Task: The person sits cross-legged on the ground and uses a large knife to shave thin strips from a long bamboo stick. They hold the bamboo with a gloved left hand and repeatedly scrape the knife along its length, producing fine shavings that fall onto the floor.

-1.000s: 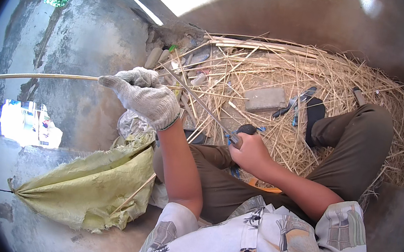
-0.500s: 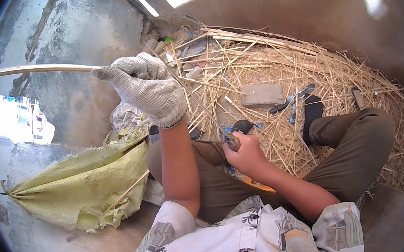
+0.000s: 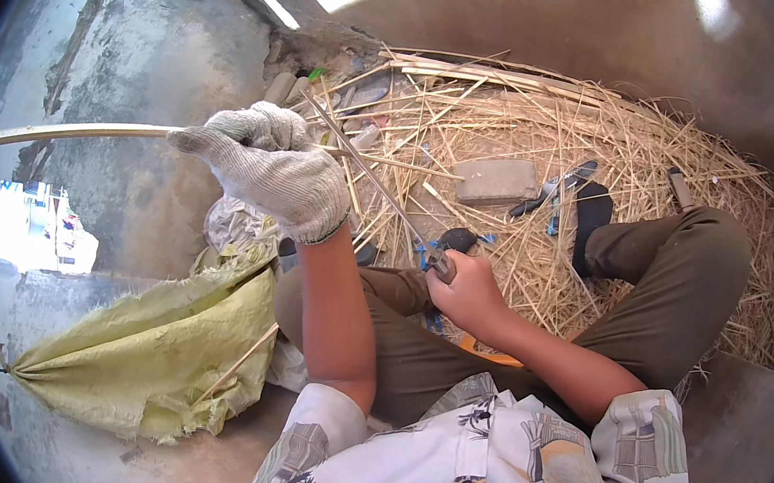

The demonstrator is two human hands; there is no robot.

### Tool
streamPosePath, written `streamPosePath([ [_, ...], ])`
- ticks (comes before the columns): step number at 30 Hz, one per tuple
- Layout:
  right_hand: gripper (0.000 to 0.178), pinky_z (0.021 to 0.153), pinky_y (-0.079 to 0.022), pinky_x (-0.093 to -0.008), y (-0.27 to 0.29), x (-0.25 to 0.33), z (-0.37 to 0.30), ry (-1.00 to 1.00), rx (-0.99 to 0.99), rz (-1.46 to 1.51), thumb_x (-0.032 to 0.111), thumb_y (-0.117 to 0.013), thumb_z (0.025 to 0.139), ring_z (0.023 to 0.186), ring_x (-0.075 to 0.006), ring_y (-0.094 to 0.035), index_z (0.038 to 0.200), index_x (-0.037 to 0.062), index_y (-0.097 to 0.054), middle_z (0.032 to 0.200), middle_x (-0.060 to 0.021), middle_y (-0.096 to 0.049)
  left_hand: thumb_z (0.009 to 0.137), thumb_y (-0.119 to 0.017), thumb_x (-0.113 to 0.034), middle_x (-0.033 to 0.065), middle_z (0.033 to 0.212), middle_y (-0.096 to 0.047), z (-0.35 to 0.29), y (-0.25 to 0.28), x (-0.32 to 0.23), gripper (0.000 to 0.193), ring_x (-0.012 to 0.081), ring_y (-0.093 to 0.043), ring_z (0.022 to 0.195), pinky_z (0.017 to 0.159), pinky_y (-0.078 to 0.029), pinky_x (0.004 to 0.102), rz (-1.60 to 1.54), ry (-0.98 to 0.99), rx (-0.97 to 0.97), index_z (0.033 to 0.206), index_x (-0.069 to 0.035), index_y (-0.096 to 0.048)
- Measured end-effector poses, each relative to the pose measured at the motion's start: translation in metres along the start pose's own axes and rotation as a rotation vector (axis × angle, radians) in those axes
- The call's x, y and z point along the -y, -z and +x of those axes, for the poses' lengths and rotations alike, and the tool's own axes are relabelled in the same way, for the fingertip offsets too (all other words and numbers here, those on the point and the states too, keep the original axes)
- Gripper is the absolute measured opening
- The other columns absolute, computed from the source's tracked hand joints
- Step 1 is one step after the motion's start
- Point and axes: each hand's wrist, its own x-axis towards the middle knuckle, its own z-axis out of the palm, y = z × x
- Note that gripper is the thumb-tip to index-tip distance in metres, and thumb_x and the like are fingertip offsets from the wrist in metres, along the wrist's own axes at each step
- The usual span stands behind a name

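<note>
A knitted, pale work glove covers my left hand (image 3: pixel 267 166), whose fingers are closed around a long, thin wooden strip (image 3: pixel 65 130). The strip curves away to the left, and a shorter end shows to the right of the glove. My right hand (image 3: pixel 466 289) is bare and wrapped round the handle of a long, narrow-bladed knife (image 3: pixel 376 183). Its blade slants up and left, passing just right of the glove and crossing the strip's right end in the picture. Whether the blade touches the strip, I cannot tell.
Cut strips and straw-like shavings (image 3: pixel 683 161) cover the floor ahead and to the right. Among them lie a brick (image 3: pixel 497 182) and a dark-handled tool (image 3: pixel 555 189). A yellow-green woven sack (image 3: pixel 154 358) spreads at the left, by the grey wall (image 3: pixel 179 56). My crossed legs (image 3: pixel 663 292) frame the work.
The knife blade has shifted slightly away from the glove, and more of its far end shows. Both hands keep their grip; the whole view has drifted a little.
</note>
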Motion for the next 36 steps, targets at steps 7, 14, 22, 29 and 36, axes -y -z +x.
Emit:
streamPosePath([
  [7, 0.028, 0.061, -0.051, -0.0458, -0.005, -0.002, -0.002, -0.019, 0.001, 0.017, 0.024, -0.068, 0.086, 0.064, -0.0423, -0.065, 0.082, -0.0033, -0.065, 0.068, -0.0242, -0.065, 0.102, -0.037, -0.062, -0.0031, 0.05, -0.022, 0.0, 0.005, -0.001, 0.065, 0.0095, -0.019, 0.04, 0.034, -0.018, 0.0266, -0.091, 0.029, 0.077, 0.057, -0.016, -0.031],
  [14, 0.026, 0.064, -0.052, -0.0461, -0.009, -0.008, 0.0, 0.042, -0.039, -0.04, 0.024, -0.067, 0.086, 0.069, -0.0429, -0.066, 0.084, -0.0022, -0.066, 0.07, -0.0238, -0.066, 0.102, -0.038, -0.062, -0.0041, 0.051, -0.021, 0.003, 0.007, -0.002, 0.065, 0.0089, -0.02, 0.039, 0.034, -0.018, 0.0257, -0.113, 0.03, 0.077, 0.056, -0.017, -0.03],
  [22, 0.028, 0.063, -0.052, -0.045, -0.006, -0.023, 0.009, -0.091, -0.035, -0.015, 0.024, -0.066, 0.085, 0.066, -0.0414, -0.066, 0.085, -0.0033, -0.065, 0.067, -0.0218, -0.065, 0.103, -0.036, -0.062, -0.0048, 0.05, -0.02, 0.006, 0.01, 0.0, 0.065, 0.0096, -0.019, 0.04, 0.034, -0.018, 0.0255, -0.114, 0.01, 0.141, 0.056, -0.018, -0.031],
  [29, 0.03, 0.061, -0.052, -0.0419, 0.007, 0.013, 0.002, 0.013, 0.004, 0.025, 0.025, -0.065, 0.085, 0.062, -0.0367, -0.067, 0.088, -0.0047, -0.066, 0.064, -0.0211, -0.065, 0.102, -0.036, -0.062, -0.0006, 0.058, -0.036, -0.002, 0.011, 0.011, 0.062, 0.0128, -0.033, 0.052, 0.049, -0.034, 0.0288, -0.136, 0.059, 0.186, 0.068, -0.012, -0.045],
  [36, 0.034, 0.062, -0.052, -0.0417, 0.004, -0.012, 0.008, -0.057, -0.086, 0.059, 0.024, -0.066, 0.085, 0.064, -0.0365, -0.068, 0.088, -0.0102, -0.064, 0.065, -0.0236, -0.065, 0.101, -0.04, -0.061, 0.0048, 0.08, -0.056, 0.005, 0.001, -0.007, 0.055, 0.0187, -0.056, 0.07, 0.067, -0.049, 0.0371, -0.176, 0.055, 0.084, 0.113, -0.009, -0.055],
])
